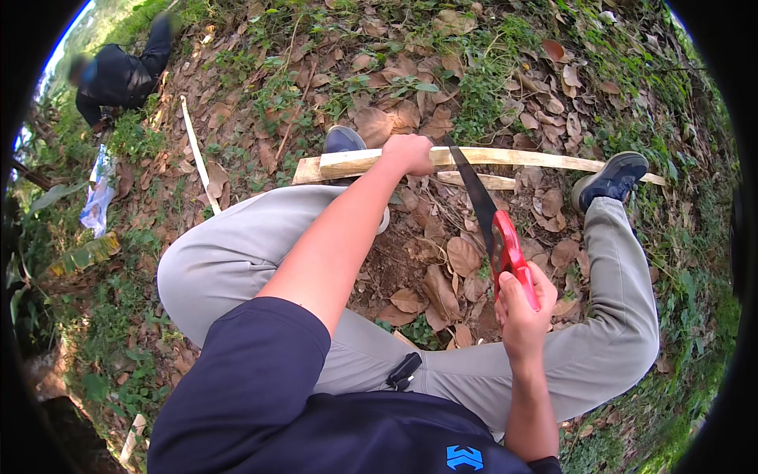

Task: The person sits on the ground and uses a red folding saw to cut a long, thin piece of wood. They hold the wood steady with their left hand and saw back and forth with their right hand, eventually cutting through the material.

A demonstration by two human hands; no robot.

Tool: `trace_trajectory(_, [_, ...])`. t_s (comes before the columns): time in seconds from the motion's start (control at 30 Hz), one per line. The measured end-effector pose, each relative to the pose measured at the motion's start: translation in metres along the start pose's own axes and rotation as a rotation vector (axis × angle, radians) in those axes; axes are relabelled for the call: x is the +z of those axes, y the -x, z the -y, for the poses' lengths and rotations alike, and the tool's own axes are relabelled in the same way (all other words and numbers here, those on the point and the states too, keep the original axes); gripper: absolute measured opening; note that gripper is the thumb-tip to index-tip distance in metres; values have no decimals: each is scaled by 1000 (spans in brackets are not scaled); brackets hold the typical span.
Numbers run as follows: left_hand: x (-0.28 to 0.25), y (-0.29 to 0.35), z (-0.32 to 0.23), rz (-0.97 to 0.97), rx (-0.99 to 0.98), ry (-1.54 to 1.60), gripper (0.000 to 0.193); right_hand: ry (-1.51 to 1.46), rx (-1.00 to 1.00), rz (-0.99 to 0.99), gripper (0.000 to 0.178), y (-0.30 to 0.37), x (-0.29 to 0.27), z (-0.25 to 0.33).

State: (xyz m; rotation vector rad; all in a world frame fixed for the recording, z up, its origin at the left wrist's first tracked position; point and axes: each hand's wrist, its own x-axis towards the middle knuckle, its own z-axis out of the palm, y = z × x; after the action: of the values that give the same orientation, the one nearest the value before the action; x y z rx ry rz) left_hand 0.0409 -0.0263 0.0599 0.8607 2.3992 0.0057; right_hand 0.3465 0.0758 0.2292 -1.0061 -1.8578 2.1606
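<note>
A long pale strip of wood (pixel 521 157) lies crosswise in front of me, between my two shoes. My left hand (pixel 409 154) is closed round it left of the middle. In my right hand (pixel 525 316) is a handsaw (pixel 480 197) with a red handle, the fingers wrapped round the grip. Its dark blade slants up and away, with the far part at the strip just right of my left hand. Whether the teeth touch the wood I cannot tell. Another, shorter piece of wood (pixel 478 181) rests on the ground just nearer to me.
My left shoe (pixel 344 140) is by the strip's left part, my right shoe (pixel 617 178) at its right end. Dry leaves (pixel 442 292) and green weeds cover the ground. Far left, a person in dark clothes (pixel 118 77) bends down near a plastic bag (pixel 98 193) and a thin wooden stick (pixel 197 154).
</note>
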Motion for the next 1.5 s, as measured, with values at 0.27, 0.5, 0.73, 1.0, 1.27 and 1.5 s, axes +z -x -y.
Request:
trace_trajectory(0.27, [-12,-1,-3,30,-3,92,43,24,-86,31,14,17,10,-30])
trace_trajectory(0.5, [-1,1,7,-4,79,73,43,-89,-11,35,15,15,4,-12])
trace_trajectory(0.73, [0,-1,13,11,113,93,45,-183,12,22,14,9,-3,-3])
trace_trajectory(1.0, [4,7,11,10,4,157,43,-2,-22,63,14,17,12,-20])
trace_trajectory(1.27, [4,14,-1,-31,-63,114,39,-39,-27,61,13,8,-2,-11])
trace_trajectory(1.5, [-1,23,-10,-47,-67,80,37,-38,-59,65,13,7,-10,-18])
